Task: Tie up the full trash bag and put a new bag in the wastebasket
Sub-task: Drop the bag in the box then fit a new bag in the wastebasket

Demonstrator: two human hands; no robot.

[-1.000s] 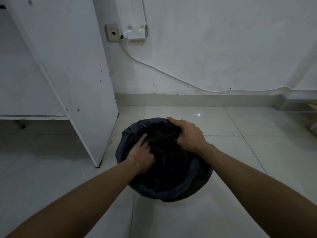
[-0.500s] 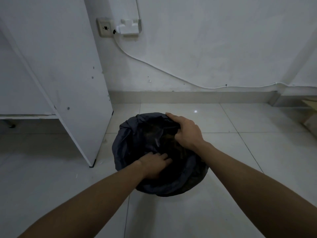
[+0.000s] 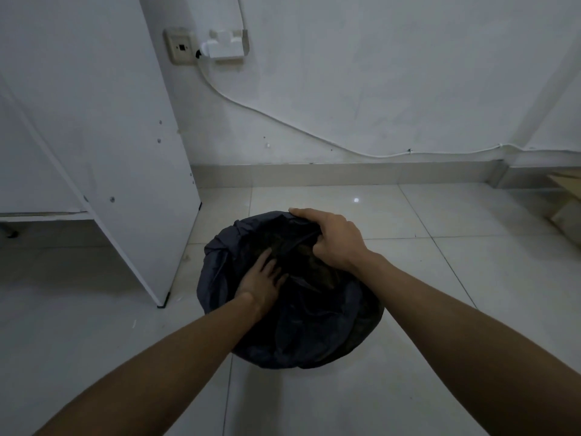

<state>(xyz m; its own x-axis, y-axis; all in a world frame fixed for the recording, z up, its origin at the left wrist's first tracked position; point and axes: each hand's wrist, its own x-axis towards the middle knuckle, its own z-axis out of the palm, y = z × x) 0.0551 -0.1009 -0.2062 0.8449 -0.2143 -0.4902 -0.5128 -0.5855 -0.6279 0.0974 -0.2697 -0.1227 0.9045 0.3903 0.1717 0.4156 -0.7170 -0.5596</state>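
A black trash bag (image 3: 298, 338) lines a round wastebasket on the tiled floor, its plastic folded over the rim so the basket itself is hidden. My right hand (image 3: 336, 239) grips a bunched fold of the bag at the far right rim. My left hand (image 3: 262, 280) reaches into the bag's left side, fingers spread and pressing on the dark plastic. The contents are too dark to make out.
A white cabinet panel (image 3: 119, 152) stands on the floor just left of the basket. The wall behind carries a socket with a plug (image 3: 226, 45) and a white cable (image 3: 314, 133). A cardboard piece (image 3: 566, 199) lies at the far right edge.
My left hand moved from the near rim up to the bag's left inside. The right hand keeps its grip at the far rim. The view shifted slightly.
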